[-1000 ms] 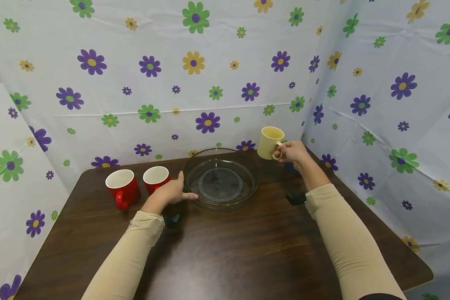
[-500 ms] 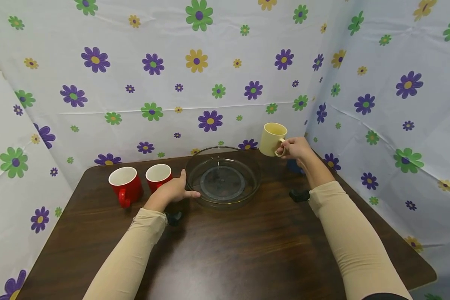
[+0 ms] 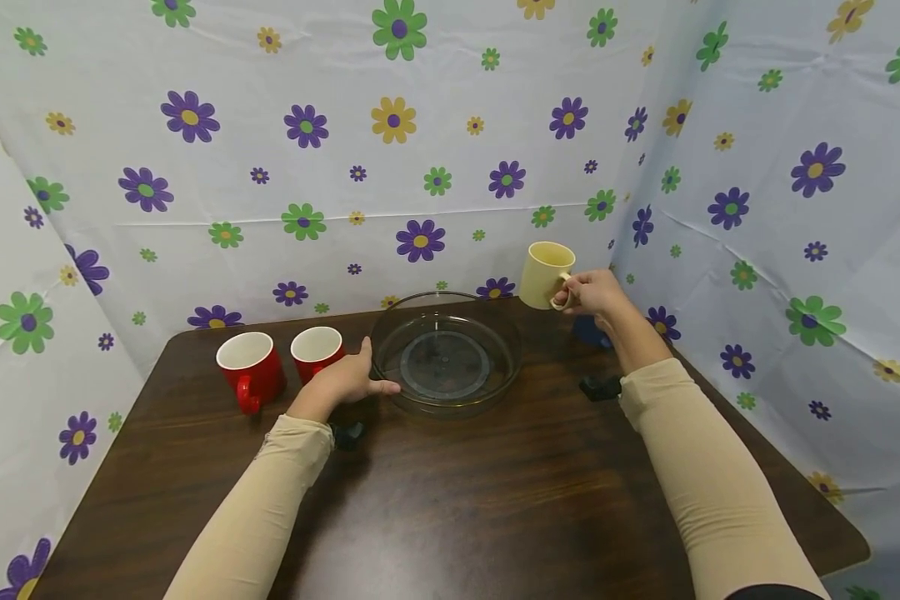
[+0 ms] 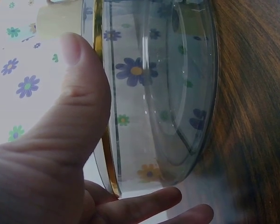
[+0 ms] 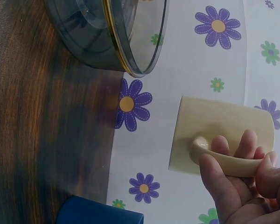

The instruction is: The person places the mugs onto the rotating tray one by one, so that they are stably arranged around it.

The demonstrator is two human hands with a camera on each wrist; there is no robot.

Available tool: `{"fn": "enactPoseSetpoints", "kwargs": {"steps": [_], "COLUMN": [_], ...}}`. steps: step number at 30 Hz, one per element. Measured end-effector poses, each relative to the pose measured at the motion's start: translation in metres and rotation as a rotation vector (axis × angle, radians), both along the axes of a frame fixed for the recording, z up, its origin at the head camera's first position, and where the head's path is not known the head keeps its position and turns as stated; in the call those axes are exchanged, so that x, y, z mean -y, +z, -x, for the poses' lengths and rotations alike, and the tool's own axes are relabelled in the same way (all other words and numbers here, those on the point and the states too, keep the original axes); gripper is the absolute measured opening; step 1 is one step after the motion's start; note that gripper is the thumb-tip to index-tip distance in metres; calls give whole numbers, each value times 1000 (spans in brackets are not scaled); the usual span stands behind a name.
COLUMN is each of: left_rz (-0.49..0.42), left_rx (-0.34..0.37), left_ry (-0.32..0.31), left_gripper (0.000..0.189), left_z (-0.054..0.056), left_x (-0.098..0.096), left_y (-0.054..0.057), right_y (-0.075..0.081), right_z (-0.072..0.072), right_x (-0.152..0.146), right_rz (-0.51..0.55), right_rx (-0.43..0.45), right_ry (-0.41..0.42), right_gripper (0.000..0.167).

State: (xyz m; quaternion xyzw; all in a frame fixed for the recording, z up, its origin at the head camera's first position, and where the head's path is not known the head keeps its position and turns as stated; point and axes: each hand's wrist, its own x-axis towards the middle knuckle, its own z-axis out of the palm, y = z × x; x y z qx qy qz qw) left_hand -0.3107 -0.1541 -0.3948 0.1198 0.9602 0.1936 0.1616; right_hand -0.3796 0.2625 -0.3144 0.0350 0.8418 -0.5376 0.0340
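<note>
Right hand (image 3: pixel 596 294): clamped on handle (image 5: pixel 232 164) of yellow mug (image 3: pixel 543 277); left hand (image 3: pixel 341 383): spread wide, touching glass bowl (image 3: pixel 444 365)

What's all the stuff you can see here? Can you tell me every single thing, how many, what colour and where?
Table: 1, dark brown, under everything
Glass bowl: 1, see-through and smoky, middle of the table
Yellow mug: 1, pale yellow, held up to the right of the bowl
Red mugs: 2, red with white insides, left of the bowl
Blue thing: 1, dark blue, far right, partly hidden
Flowered cloth: count unclear, white with purple, green and yellow flowers, around the table
Black gadgets: 2, black, one at each wrist
Sleeves: 2, beige, one per arm
Left hand: 1, bare, at the bowl's left side
Right hand: 1, bare, gripping the yellow mug's handle
</note>
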Motion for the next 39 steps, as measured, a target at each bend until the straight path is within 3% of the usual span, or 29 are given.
{"fn": "enactPoseSetpoints", "kwargs": {"steps": [17,28,39], "left_rz": [-17,-27,-30], "left_rx": [8,9,4], "left_ry": [18,18,9], "left_gripper": [121,120,122], "left_z": [-1,-1,0], "left_x": [4,-4,1], "left_y": [4,-4,-5], "right_y": [4,3,3], "right_z": [3,-1,-1], "right_x": [7,4,14], "right_rz": [13,-30,-12], "right_rx": [-9,-9,-49], "right_ry": [14,42,86], "right_gripper": [36,35,35]}}
